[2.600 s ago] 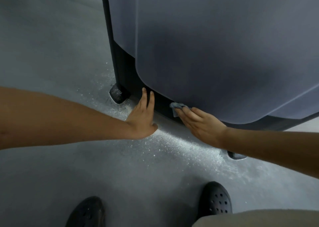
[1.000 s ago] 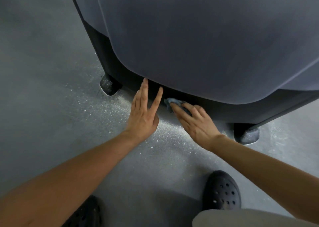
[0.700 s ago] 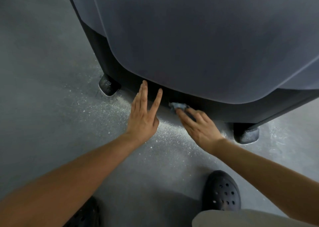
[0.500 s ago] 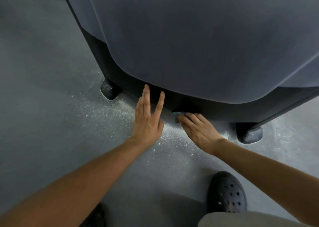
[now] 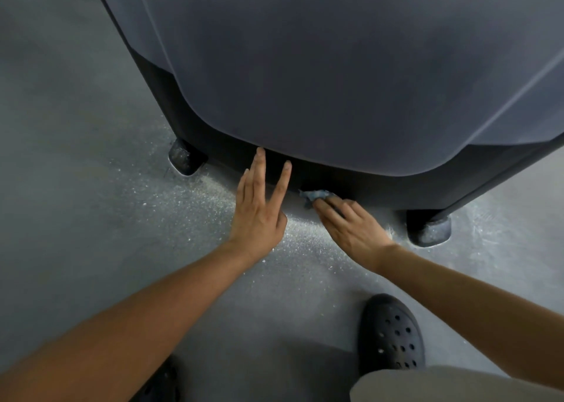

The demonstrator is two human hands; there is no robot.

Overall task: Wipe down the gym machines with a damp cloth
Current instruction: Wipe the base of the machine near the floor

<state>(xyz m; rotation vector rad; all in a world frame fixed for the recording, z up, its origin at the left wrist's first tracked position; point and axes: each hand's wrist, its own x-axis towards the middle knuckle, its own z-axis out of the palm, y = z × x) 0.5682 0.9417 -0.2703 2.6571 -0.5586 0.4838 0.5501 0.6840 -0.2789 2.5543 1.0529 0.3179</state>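
Grey speckled floor [image 5: 91,218] spreads under the gym machine [image 5: 335,65], whose dark base [image 5: 381,185] stands on stubby feet [image 5: 184,160]. Your left hand [image 5: 259,218] is released, fingers straight and spread, tips touching the base. Your right hand [image 5: 351,227] lies flat-fingered on the blue cloth [image 5: 316,194], pressing it against the base's bottom edge, just beside the left hand. Your black shoe [image 5: 392,334] stands behind the right wrist.

2 bare arms reach forward and down, hands close together.
Left hand [image 5: 259,215] is palm down, fingers straight, 1 finger splayed from the rest; right hand [image 5: 351,229] is palm down, nearly straight fingers pressing a blue cloth [image 5: 316,194].
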